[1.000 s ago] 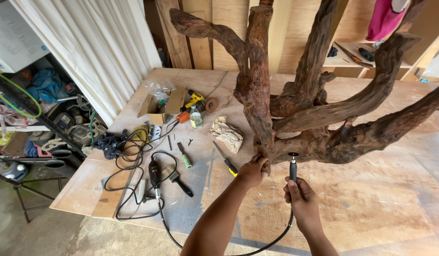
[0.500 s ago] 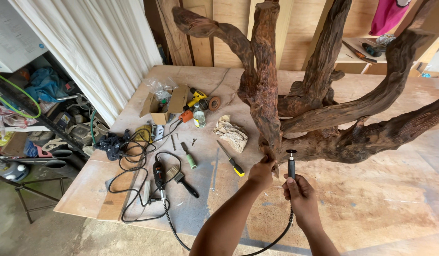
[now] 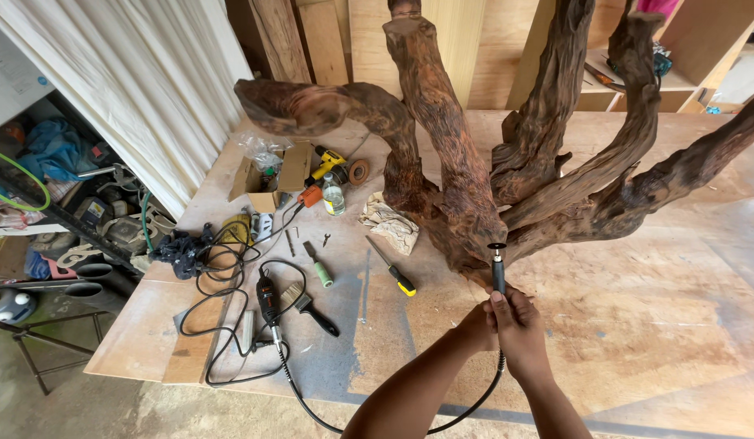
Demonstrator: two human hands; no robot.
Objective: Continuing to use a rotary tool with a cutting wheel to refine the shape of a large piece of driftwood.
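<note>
Gnarled reddish-brown driftwood root [image 3: 475,162], branching upward

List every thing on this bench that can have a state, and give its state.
Right hand: gripping the flex-shaft handpiece.
Left hand: touching the right hand at the wood's base.
Flex-shaft handpiece: upright, tip at the driftwood.
Driftwood piece: standing on the table.
Rotary tool: lying flat, corded.
Cardboard box: open.
Paintbrush: lying unused.
Yellow-handled screwdriver: lying unused.
Small bottle: upright, capped.
</note>
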